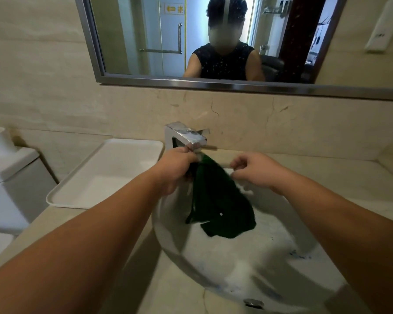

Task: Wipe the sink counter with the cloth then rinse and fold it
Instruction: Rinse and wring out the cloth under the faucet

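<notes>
A dark green cloth (220,200) hangs down into the white round sink (247,257), just under the chrome faucet (186,137). My left hand (177,171) grips the cloth's upper edge right below the spout. My right hand (254,171) is to the right of the cloth with its fingers curled; whether its fingertips pinch the cloth's other corner is unclear. The beige stone counter (338,177) surrounds the sink.
A white rectangular tray (104,175) lies on the counter left of the sink. Further left stands a white toilet tank (9,173). A mirror (202,41) hangs on the wall above, and a drain plug (253,303) sits at the sink's near side.
</notes>
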### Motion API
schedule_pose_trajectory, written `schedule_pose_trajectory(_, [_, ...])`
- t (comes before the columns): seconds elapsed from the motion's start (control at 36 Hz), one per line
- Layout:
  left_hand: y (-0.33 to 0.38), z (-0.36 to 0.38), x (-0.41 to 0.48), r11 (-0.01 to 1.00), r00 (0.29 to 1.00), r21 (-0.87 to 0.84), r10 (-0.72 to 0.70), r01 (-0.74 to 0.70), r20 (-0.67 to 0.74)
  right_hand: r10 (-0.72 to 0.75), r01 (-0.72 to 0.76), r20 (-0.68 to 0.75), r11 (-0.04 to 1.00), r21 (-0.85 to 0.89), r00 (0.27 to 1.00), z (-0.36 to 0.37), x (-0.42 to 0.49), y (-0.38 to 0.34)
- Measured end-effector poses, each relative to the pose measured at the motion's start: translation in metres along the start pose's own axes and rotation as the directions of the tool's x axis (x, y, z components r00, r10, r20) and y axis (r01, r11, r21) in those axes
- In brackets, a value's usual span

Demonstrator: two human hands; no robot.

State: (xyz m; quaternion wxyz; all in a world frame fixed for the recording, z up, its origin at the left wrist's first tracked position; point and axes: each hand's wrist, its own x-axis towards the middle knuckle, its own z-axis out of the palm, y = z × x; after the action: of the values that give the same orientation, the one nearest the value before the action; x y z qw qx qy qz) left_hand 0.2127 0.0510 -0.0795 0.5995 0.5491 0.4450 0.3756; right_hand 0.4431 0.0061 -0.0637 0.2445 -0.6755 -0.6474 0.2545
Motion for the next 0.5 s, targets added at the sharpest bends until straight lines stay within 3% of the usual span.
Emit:
schedule_pose_trajectory(0.11, [-0.002, 0.003, 0.002, 1.0, 1.0, 0.013, 0.008, -0.009, 0.012, -0.076, 0.063, 0.101, 0.99, 0.126, 0.992, 0.019, 0.001, -0.019])
schedule_pose_trajectory(0.28, [0.0, -0.009, -0.005, 0.999, 0.999, 0.02, 0.032, -0.033, 0.042, -0.149, 0.111, 0.114, 0.951, 0.289, 0.982, 0.044, 0.011, -0.035])
schedule_pose_trajectory(0.39, [0.003, -0.019, -0.009, 0.995, 0.998, 0.093, 0.022, -0.028, 0.063, -0.147, 0.122, 0.073, 0.955, 0.27, 0.986, 0.053, 0.022, -0.031])
schedule_pose_trajectory(0.5, [0.002, -0.025, -0.012, 0.997, 0.981, 0.054, -0.062, 0.053, 0.184, -0.137, 0.128, 0.016, 0.954, 0.272, 0.99, 0.047, 0.019, -0.034])
